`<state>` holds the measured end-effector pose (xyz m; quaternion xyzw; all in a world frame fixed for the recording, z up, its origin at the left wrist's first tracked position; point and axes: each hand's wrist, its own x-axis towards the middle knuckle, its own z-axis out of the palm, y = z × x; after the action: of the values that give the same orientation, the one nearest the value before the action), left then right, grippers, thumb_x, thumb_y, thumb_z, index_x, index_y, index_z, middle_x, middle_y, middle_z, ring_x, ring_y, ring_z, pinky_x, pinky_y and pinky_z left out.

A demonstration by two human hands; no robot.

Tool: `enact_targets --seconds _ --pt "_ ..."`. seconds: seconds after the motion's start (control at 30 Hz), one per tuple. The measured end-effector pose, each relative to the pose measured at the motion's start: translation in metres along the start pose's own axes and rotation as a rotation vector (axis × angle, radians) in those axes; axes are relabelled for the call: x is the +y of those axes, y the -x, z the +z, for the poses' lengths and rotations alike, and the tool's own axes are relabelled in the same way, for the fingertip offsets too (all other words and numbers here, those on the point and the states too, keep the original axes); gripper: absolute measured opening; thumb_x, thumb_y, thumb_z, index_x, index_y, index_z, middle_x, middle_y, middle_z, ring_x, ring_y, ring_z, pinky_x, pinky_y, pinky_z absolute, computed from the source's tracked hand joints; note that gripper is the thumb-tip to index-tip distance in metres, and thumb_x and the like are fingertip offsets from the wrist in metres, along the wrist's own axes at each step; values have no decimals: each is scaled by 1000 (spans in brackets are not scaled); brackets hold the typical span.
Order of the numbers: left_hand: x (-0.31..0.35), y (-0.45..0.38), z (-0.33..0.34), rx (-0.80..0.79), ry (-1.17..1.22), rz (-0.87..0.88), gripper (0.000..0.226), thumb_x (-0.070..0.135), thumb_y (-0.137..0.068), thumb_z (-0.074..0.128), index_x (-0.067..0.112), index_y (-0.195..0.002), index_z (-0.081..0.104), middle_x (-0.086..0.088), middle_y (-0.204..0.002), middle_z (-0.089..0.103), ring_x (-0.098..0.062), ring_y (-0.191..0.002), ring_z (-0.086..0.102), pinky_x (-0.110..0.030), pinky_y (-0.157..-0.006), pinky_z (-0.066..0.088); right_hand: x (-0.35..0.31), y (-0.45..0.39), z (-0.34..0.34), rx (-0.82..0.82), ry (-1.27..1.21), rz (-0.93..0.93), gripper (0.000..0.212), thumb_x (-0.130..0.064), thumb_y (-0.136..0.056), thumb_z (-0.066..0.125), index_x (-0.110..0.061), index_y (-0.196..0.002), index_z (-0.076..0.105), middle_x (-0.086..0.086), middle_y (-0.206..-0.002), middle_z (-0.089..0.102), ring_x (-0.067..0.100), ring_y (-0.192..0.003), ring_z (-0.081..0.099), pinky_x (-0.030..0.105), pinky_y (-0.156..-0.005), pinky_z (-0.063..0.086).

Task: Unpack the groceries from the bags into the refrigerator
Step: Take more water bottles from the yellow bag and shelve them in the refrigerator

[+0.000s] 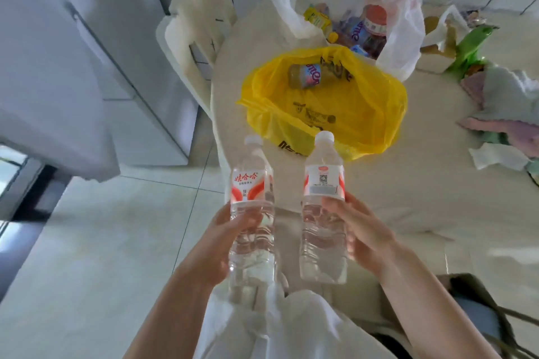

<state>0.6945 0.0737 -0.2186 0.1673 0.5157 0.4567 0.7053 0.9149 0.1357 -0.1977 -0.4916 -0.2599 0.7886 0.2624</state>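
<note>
Groceries are seen from the head view, and two water bottles are up in the air, one per hand. The left bottle (252,207) is gripped low on its body by the left hand (217,245), fingers curled round it, label facing the camera. The right bottle (323,207) is held upright by the right hand (360,230), thumb and fingers wrapped round the clear part just under the label. Both bottles are capped and are held side by side, apart, above the near edge of the table (423,198). Behind them on the table a yellow bag (364,114) lies open, and a small drink bottle (304,76) is seen lying inside it. Just beyond, a white bag (404,38) is packed with more bottles and packets. At far left the fridge (52,67) stands, white, beside a white chair (192,35).
</note>
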Motion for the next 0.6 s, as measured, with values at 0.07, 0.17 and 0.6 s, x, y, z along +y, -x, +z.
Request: enact_targets --seconds 0.07,0.17,0.6 --pt "-14 24 -9 52 39 12 31 8 -63 71 9 -93 73 -17 -86 68 -30 -72 66 -38 -65 56 11 5 12 -14 3 40 54 -20 -72 69 -11 -124 57 25 -112 67 39 -100 66 49 -82 57" --pt "-32 56 -26 126 89 43 54 18 -55 80 3 -106 66 -21 -89 66 -33 -75 65 -42 -69 55 26 9 30 -41 44 118 54 -25 -74 69 -9 -124 57 25 -116 65 42 -105 64 51 -86 55" --pt "-84 166 -122 441 309 201 51 15 -67 74 0 -114 60 -23 -96 67 -34 -82 67 -38 -68 57 106 -5 158 -386 424 343 53 -20 -76 71 -4 -123 56 18 -100 69 32 -91 67 45 -81 55"
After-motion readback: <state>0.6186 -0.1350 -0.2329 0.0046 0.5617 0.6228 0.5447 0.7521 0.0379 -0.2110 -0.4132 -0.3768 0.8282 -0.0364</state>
